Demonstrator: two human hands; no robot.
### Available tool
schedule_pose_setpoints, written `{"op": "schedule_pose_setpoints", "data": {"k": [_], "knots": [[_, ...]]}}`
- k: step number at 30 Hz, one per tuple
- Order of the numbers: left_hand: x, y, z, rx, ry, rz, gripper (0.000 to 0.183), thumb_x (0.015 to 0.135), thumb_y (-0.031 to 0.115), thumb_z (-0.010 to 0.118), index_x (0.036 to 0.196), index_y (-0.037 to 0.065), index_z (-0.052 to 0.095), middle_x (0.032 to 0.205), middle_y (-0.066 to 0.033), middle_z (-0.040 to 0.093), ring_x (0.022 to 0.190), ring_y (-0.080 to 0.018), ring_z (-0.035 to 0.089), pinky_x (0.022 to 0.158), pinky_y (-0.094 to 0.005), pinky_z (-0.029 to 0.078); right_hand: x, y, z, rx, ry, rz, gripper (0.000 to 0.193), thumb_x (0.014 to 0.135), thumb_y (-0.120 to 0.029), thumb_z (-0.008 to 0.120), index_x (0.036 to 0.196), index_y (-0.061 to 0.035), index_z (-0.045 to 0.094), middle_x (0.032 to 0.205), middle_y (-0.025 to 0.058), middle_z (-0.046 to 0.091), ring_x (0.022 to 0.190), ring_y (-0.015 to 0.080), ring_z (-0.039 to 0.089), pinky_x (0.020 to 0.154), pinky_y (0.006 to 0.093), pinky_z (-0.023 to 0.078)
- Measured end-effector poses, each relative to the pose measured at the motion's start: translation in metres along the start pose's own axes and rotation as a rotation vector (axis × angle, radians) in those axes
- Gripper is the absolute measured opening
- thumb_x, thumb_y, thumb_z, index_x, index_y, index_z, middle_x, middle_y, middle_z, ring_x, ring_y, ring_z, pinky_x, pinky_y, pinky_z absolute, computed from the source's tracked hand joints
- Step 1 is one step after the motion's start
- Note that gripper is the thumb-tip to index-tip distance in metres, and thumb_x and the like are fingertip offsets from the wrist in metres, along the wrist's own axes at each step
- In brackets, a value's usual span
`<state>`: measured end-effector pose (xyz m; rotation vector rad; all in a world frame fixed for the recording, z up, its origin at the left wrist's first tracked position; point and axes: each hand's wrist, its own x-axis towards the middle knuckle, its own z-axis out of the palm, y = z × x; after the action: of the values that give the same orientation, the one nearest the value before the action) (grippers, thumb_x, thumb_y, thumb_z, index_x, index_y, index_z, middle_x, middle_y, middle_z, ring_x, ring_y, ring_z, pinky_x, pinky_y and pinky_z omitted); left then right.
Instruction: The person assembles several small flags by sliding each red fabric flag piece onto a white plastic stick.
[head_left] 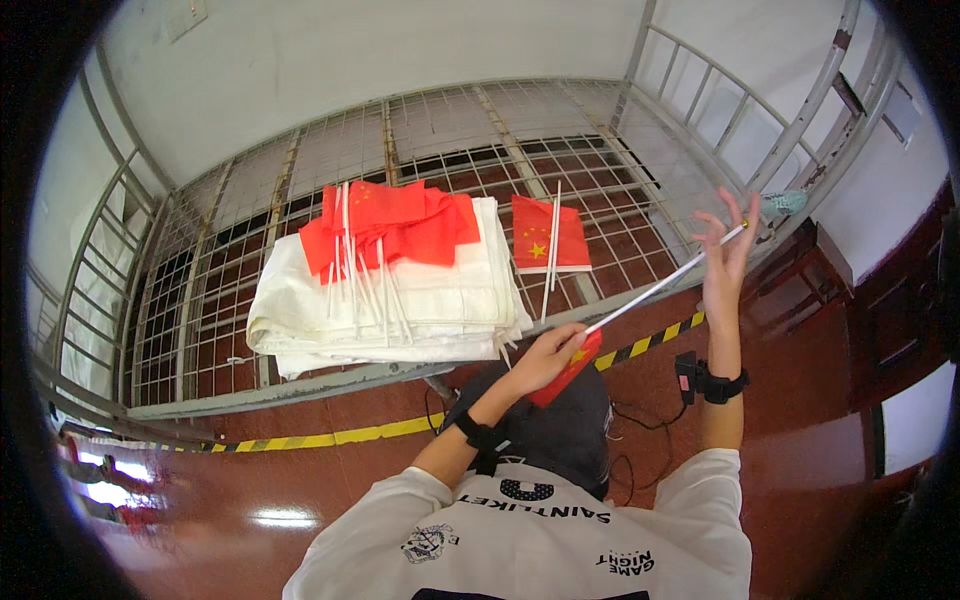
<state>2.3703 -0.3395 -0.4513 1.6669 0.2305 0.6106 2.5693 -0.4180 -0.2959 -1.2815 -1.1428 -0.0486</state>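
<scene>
My left hand [548,358] is closed round the lower part of a small red hand flag [578,372], its cloth hanging beneath the fingers. The flag's white stick [650,288] slants up to the right, ending in a yellowish tip. Beside that tip my right hand [728,255] is raised with its fingers spread; the stick crosses in front of or against them, and I cannot tell whether they touch. Red flags with yellow stars [385,215] lie heaped on a folded white cloth [300,305], their white sticks pointing toward me. Another red flag [565,240] with two sticks lies right of the cloth.
The cloth and flags lie on a metal bed frame [200,285] with a wire-mesh base. Its end rails and posts [800,120] rise at both sides. Yellow-black tape [390,430] runs along the red floor. A dark cable [650,425] lies near my right wrist band [720,385].
</scene>
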Motion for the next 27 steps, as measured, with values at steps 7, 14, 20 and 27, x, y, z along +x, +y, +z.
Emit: {"op": "schedule_pose_setpoints", "data": {"k": [7, 14, 20, 27], "knots": [[0.009, -0.015, 0.004, 0.114, 0.073, 0.227, 0.027, 0.095, 0.017, 0.038, 0.118, 0.003, 0.040, 0.079, -0.0014, 0.045, 0.071, -0.0080, 0.040, 0.064, -0.0219, 0.036, -0.023, 0.015, -0.022, -0.186, -0.305, 0.102, 0.043, 0.094, -0.028, 0.034, 0.132, -0.0061, 0.035, 0.133, 0.0138, 0.039, 0.120, 0.0255, 0.041, 0.101, 0.0377, 0.030], [0.014, -0.006, 0.005, -0.199, 0.032, -0.087, 0.043, 0.094, 0.010, 0.036, 0.131, 0.007, 0.016, 0.082, -0.0050, 0.045, 0.073, -0.0095, 0.040, 0.071, -0.0242, 0.037, -0.086, 0.029, 0.048, -0.110, -0.783, 0.239, 0.041, 0.088, -0.009, 0.044, 0.128, -0.0052, 0.040, 0.130, 0.0125, 0.043, 0.119, 0.0240, 0.042, 0.100, 0.0347, 0.031], [0.003, -0.012, -0.007, -0.253, -0.010, -0.092, 0.038, 0.092, 0.006, 0.037, 0.127, 0.006, 0.022, 0.112, -0.0135, 0.051, 0.103, -0.0155, 0.047, 0.087, -0.0279, 0.037, -0.087, 0.035, 0.052, -0.024, -0.672, 0.290, 0.032, 0.080, -0.003, 0.057, 0.111, -0.0032, 0.054, 0.101, 0.0090, 0.061, 0.090, 0.0157, 0.059, 0.078, 0.0278, 0.047], [-0.012, 0.025, -0.055, 0.155, 0.152, 0.012, 0.029, 0.084, -0.001, 0.046, 0.113, 0.000, 0.047, 0.090, -0.0129, 0.059, 0.084, -0.0174, 0.057, 0.074, -0.0294, 0.045, -0.025, 0.039, 0.043, -0.026, -0.348, 0.271, 0.021, 0.080, -0.007, 0.060, 0.100, -0.0011, 0.059, 0.083, 0.0067, 0.063, 0.071, 0.0098, 0.058, 0.062, 0.0232, 0.046]]}}
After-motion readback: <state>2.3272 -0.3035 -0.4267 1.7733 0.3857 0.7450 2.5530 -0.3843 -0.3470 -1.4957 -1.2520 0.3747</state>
